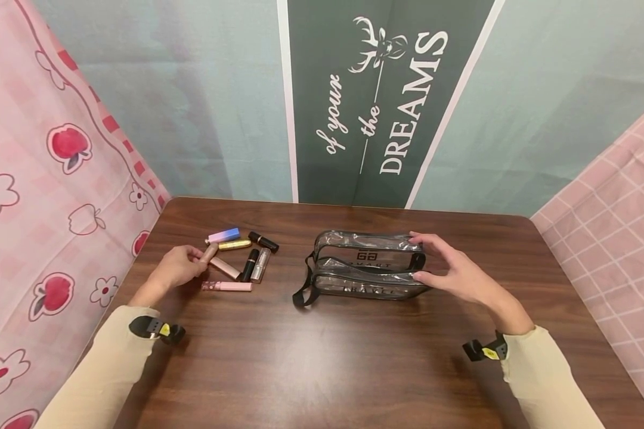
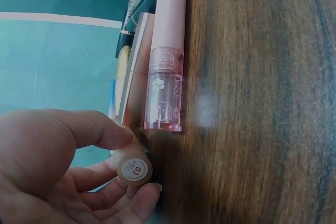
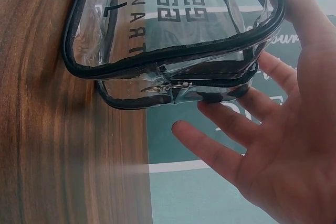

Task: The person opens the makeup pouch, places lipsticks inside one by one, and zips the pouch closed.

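Note:
My left hand (image 1: 176, 267) pinches a beige lipstick tube (image 1: 209, 252) between thumb and fingers, at the left of the table. Its round end label (image 2: 135, 169), marked 03, faces the left wrist camera. Close by lie a rose-beige tube (image 1: 226, 268) and a pink lip gloss tube (image 1: 228, 286). With thumb and index finger on opposite sides of its opening, my right hand (image 1: 464, 275) holds the right end of a clear toiletry bag (image 1: 370, 285) with black trim. In the right wrist view the other fingers spread below the zipper end (image 3: 173, 85).
Around the left hand lie a blue-purple tube (image 1: 223, 235), a gold tube (image 1: 235, 244), two black tubes (image 1: 263, 241) and a clear silvery tube (image 1: 260, 265). A black strap (image 1: 305, 292) hangs from the bag's left end. Curtains stand behind the wooden table (image 1: 300, 363).

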The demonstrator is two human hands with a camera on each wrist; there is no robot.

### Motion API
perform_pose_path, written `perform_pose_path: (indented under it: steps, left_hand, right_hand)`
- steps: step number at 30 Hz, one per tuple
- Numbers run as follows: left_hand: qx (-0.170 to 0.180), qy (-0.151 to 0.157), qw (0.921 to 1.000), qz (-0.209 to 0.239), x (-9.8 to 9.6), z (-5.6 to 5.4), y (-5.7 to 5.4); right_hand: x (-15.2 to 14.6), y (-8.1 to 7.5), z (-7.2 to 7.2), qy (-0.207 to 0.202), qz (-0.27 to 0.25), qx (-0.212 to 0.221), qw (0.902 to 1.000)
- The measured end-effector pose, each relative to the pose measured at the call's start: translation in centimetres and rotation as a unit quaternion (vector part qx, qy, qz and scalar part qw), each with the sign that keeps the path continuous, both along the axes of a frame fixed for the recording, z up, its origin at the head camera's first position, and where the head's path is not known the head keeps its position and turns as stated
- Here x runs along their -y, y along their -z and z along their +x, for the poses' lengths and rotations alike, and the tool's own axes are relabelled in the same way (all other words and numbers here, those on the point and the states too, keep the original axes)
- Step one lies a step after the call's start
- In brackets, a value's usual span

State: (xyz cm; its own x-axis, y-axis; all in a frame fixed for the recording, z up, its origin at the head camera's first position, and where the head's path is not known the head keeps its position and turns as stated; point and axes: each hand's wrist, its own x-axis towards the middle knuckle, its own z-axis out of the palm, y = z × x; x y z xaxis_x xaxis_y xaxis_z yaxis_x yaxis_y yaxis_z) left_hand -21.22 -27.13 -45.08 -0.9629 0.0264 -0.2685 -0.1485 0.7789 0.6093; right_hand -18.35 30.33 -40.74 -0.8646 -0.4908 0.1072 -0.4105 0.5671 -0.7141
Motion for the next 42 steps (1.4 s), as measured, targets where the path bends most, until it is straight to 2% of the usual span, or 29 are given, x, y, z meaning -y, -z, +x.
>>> perform_pose_path:
  steps: [7,12,23,32,42]
  left_hand:
    - [0.004,-0.002,1.0,-0.001,0.2,0.3,-0.3]
    - [0.006,0.0,1.0,0.003,0.2,0.5,-1.1]
    - [-0.044,0.035,0.9984,0.008,0.3,-0.1,-2.3]
    - [-0.096,0.076,0.9923,0.017,-2.2,-0.1,-4.1]
    - [-0.098,0.134,0.9852,0.044,-5.8,0.3,-6.7]
  right_hand:
    - [0.1,-0.1,0.1,0.002,0.015,-0.014,0.9998]
    - [0.1,-0.2,0.1,0.002,0.019,-0.014,0.9997]
    - [0.1,-0.4,-0.1,0.003,0.015,0.001,0.9999]
    - [0.0,-0.3,-0.4,0.003,0.018,-0.006,0.9998]
    - [-0.1,-0.2,-0.5,0.0,-0.006,0.009,0.9999]
